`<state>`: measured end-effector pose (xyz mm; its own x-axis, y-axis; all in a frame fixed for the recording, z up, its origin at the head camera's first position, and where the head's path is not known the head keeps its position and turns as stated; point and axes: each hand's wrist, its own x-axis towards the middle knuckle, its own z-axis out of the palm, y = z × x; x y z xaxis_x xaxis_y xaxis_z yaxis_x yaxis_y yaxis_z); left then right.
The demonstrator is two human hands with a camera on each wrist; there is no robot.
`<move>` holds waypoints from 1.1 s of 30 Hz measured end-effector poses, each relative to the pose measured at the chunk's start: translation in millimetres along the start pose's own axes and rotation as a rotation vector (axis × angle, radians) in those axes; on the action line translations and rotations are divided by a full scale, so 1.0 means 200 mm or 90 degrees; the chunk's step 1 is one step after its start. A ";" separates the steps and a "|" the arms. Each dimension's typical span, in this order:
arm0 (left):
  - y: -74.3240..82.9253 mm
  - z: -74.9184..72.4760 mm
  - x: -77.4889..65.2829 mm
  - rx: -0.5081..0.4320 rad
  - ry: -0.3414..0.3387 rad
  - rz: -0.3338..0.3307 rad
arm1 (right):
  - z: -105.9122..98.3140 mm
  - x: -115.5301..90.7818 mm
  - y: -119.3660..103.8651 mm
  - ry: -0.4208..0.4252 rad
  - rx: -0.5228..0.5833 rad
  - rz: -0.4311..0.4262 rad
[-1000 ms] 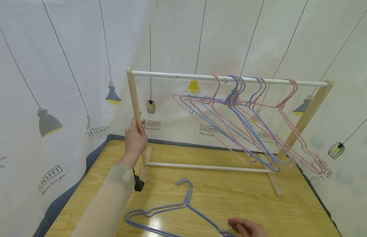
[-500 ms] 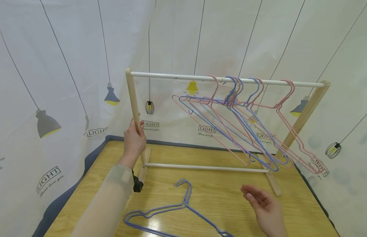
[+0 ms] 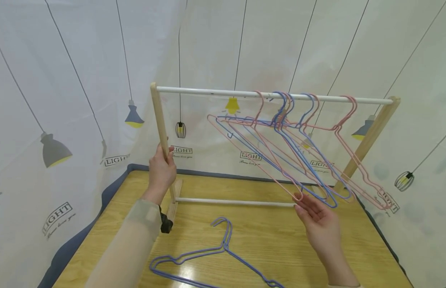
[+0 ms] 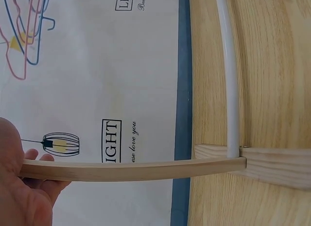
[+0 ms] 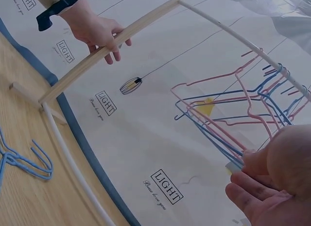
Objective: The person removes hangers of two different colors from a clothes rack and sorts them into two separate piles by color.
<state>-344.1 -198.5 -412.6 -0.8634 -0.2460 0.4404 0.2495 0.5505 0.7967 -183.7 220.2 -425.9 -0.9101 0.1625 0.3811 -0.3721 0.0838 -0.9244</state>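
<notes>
My left hand (image 3: 161,168) grips the left wooden post (image 3: 159,120) of a hanger rack; in the left wrist view its fingers (image 4: 53,187) curl behind the post. My right hand (image 3: 320,222) is raised at the lower corner of the front pink hanger (image 3: 269,168), its fingers and thumb apart. Whether it touches the wire is hard to tell. Several pink and blue hangers, among them a blue hanger (image 3: 318,176), hang bunched on the white top rod (image 3: 205,92). On the table lie purple-blue hangers (image 3: 244,264), stacked together with hooks pointing away.
The rack's white lower rod (image 3: 230,201) runs low above the wooden table (image 3: 115,228). Its right post (image 3: 370,138) leans at the far right. Behind hangs a white curtain (image 3: 208,36) printed with lamps. A black wrist strap (image 3: 166,224) sits on the left wrist.
My right hand has risen from the table's front edge, up and forward to the hanging hangers' lower corner. The left hand keeps its hold on the post, and the hangers look unmoved.
</notes>
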 end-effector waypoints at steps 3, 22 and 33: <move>0.00 0.00 0.00 0.002 0.000 0.000 | 0.03 0.03 0.00 0.003 0.015 0.000; 0.00 -0.01 -0.01 0.001 0.002 0.012 | 0.12 0.14 -0.03 -0.026 0.042 -0.030; 0.00 0.00 0.00 -0.001 0.001 0.008 | 0.13 0.15 -0.07 0.000 0.138 -0.038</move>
<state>-342.9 -198.9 -412.4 -0.8592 -0.2404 0.4517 0.2615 0.5526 0.7914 -210.9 197.6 -402.2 -0.8853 0.1628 0.4356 -0.4560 -0.1193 -0.8820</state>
